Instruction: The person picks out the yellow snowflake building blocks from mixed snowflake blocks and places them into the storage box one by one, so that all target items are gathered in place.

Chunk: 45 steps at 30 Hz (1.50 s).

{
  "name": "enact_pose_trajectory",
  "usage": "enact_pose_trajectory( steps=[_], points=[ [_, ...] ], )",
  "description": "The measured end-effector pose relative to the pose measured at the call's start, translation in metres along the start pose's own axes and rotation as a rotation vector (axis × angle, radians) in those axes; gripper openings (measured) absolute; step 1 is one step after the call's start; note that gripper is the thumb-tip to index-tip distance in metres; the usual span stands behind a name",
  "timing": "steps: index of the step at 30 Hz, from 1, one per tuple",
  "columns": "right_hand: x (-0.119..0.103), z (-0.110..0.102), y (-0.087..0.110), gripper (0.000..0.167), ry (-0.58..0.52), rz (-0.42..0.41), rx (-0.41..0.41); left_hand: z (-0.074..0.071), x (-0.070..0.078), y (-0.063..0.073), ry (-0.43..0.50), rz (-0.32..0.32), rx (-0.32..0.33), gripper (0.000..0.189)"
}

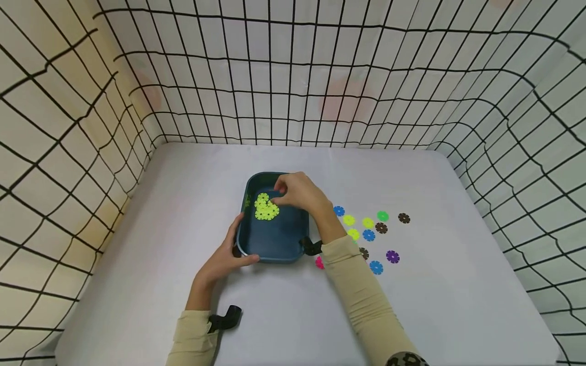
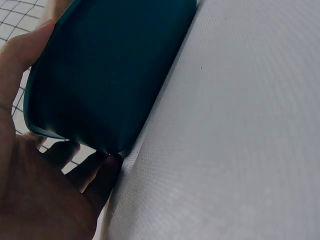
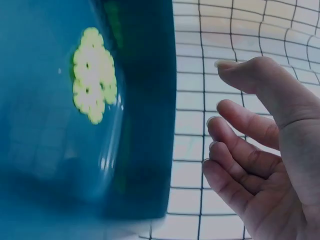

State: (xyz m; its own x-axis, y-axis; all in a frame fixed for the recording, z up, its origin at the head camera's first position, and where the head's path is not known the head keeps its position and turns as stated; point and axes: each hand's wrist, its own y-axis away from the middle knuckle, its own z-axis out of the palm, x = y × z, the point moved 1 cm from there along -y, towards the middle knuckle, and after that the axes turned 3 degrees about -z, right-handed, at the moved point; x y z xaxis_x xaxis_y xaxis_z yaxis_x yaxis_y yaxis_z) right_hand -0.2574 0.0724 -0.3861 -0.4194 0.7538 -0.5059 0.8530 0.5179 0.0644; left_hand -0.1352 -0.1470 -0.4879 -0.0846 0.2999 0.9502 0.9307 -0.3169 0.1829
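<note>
Your left hand (image 1: 226, 262) grips the blue tray (image 1: 279, 239) at its near left corner. Your right hand (image 1: 299, 192) hangs over the tray's far part, fingers loosely bent, thumb parted, holding nothing. Yellow discs (image 1: 264, 211) lie clustered inside, near that thumb; mixed-colour discs (image 1: 376, 267) lie on the table (image 1: 439, 305) to the right.

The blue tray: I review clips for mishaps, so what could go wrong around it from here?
The left hand grips the blue tray at its near left corner; a tug might slide the yellow discs inside. The right sleeve overlaps loose discs in the head view and could brush them.
</note>
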Motion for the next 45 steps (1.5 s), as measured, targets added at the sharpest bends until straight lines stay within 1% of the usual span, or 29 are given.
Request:
enact_pose_trajectory(
  steps=[5,9,14,19,23,26,29,34,40,45],
  points=[
    [0.007,-0.007,0.01,0.034,0.004,0.02,0.032,-0.002,0.0,0.003,0.001,-0.008,0.003,0.11],
    [0.015,-0.01,0.016,0.033,-0.015,0.051,0.05,-0.002,0.001,0.003,0.008,-0.007,0.004,0.109],
    [0.028,-0.009,0.026,0.036,-0.022,0.077,0.061,0.0,0.001,0.002,0.015,0.003,0.003,0.11],
    [0.048,-0.004,0.041,0.037,-0.012,0.103,0.092,0.001,0.0,0.002,0.013,0.006,-0.005,0.11],
    [0.065,-0.002,0.055,0.036,-0.018,0.151,0.11,0.001,0.0,0.002,0.002,0.003,-0.004,0.11],
    [0.079,-0.003,0.065,0.035,-0.032,0.194,0.129,0.0,0.0,0.002,-0.012,0.005,0.0,0.11],
    [0.092,-0.005,0.075,0.034,-0.042,0.219,0.142,0.0,0.001,0.002,-0.02,0.007,0.002,0.11],
    [0.113,-0.006,0.089,0.035,-0.044,0.246,0.143,0.001,0.001,0.003,-0.019,0.005,0.007,0.11],
    [0.135,0.0,0.106,0.037,-0.062,0.319,0.124,0.003,0.0,0.003,-0.017,0.011,0.004,0.109],
    [0.149,0.006,0.116,0.038,-0.07,0.369,0.114,0.004,0.0,0.002,-0.011,0.019,0.003,0.109]
  ],
)
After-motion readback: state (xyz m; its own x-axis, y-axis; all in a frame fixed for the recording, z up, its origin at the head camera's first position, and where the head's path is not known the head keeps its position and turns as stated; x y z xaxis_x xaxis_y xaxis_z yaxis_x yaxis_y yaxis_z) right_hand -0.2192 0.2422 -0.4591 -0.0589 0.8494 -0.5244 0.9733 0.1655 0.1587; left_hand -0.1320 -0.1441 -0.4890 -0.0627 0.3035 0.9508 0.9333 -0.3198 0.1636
